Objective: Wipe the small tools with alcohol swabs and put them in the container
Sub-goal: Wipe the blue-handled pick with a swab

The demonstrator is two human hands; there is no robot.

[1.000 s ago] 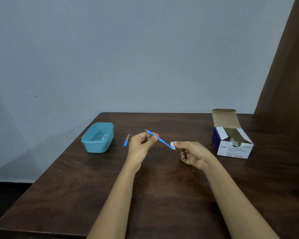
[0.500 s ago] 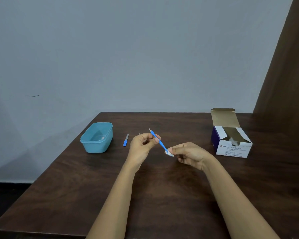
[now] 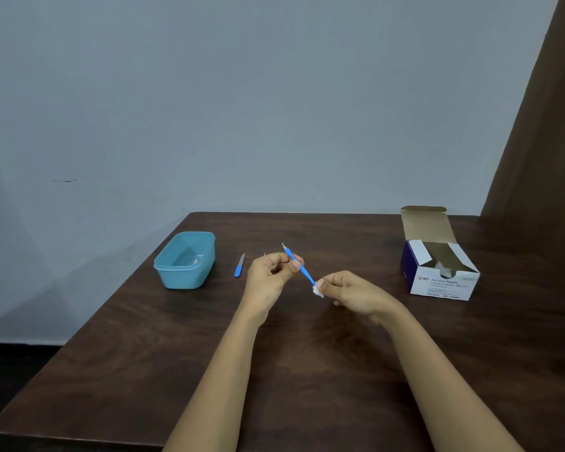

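Observation:
My left hand (image 3: pixel 269 278) pinches a thin blue-handled tool (image 3: pixel 302 269) near its upper end, its metal tip pointing up and away. My right hand (image 3: pixel 353 293) pinches a white alcohol swab (image 3: pixel 317 290) around the tool's lower end. Both hands hover above the middle of the dark wooden table (image 3: pixel 183 353). A second blue-handled tool (image 3: pixel 239 265) lies flat on the table left of my left hand. The light-blue plastic container (image 3: pixel 186 261) stands further left, with something small and pale inside it.
An open box of alcohol swabs (image 3: pixel 439 275), flap raised, stands at the table's right side. A grey wall rises behind the table and a brown curtain hangs at the far right. The table's left edge drops off beside the container.
The tool has tilted more steeply. My right hand with the swab slid down and slightly left along the handle to its lower end. My left hand stayed nearly where it was.

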